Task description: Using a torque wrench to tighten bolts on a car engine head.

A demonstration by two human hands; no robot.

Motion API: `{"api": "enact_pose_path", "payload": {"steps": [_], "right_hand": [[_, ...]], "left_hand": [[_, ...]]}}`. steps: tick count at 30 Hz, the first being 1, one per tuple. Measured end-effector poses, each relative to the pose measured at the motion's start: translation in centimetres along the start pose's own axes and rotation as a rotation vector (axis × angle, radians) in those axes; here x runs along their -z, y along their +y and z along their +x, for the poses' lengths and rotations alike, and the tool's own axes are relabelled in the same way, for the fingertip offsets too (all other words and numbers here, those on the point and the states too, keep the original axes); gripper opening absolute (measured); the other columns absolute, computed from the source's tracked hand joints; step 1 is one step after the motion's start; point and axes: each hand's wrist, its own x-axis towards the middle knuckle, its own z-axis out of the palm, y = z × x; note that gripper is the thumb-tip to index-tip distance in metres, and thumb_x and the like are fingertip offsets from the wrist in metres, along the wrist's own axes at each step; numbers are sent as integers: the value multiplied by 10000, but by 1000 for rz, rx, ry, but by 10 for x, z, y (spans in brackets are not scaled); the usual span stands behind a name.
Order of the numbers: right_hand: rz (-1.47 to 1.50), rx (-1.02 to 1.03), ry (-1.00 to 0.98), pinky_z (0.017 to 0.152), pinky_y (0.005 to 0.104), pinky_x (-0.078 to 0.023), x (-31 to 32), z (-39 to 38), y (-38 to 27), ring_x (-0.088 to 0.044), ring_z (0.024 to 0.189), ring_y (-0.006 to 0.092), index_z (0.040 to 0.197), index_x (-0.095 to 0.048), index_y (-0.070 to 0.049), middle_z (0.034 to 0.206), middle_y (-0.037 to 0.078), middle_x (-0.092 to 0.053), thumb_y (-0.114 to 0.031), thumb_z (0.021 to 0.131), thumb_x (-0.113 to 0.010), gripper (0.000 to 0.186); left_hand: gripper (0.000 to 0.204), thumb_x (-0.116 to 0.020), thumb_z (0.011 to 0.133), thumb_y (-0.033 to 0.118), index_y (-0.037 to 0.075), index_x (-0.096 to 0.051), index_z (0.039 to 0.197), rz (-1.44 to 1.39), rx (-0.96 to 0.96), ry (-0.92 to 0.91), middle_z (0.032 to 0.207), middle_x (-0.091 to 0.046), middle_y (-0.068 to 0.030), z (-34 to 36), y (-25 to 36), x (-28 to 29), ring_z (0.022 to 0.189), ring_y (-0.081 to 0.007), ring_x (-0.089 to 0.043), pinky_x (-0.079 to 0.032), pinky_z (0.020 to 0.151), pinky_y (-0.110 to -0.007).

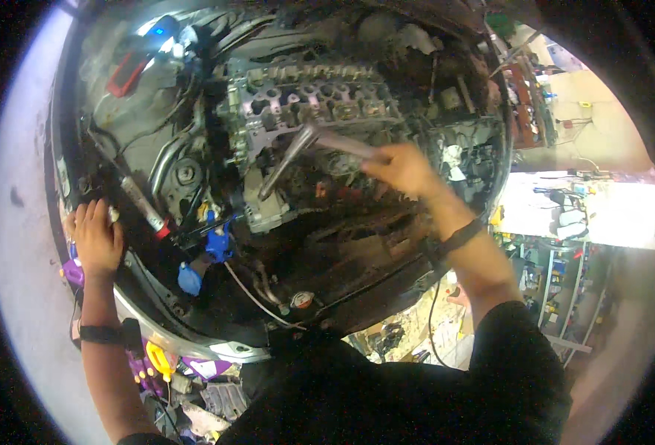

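My right hand (401,169) is wrapped round the handle of a ratchet wrench (342,142), which looks slightly blurred. From its head a metal extension bar (289,159) slants down toward the near left corner of the engine; whether its tip sits on a bolt cannot be made out. Behind it lies the opened engine's cylinder head (320,104), with a row of round openings. At the left, my left hand (97,236) lies on the edge of the car's fender (59,185), its fingers stretched out over the rim and holding nothing.
A blue reservoir cap (189,279) and a red-and-silver tube-shaped tool (146,208) lie left of the engine. A lit work lamp (163,31) stands at the far left. Shelves with parts (557,289) are at the right; a yellow bottle (160,361) stands below the bumper.
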Motion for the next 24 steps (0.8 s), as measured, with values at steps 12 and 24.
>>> {"api": "enact_pose_path", "payload": {"steps": [12, 24], "right_hand": [[-465, 46, 522, 795, 489, -526, 172, 155, 95, -655, 888, 409, 941, -712, -58, 906, 232, -680, -672, 858, -500, 655], [-497, 113, 442, 716, 489, -507, 137, 239, 111, -643, 784, 391, 842, -689, -47, 770, 184, -659, -628, 848, -563, 595]], "left_hand": [[540, -608, 744, 221, 15, -506, 1232, 80, -107, 146, 1225, -536, -197, -1, -14, -21, 1169, -405, -439, -232, 1081, -548], [538, -560, 809, 245, -17, -465, 1269, 143, -125, 66, 1280, -491, -231, -7, -39, -41, 1238, -425, -395, -187, 1108, -568]]}}
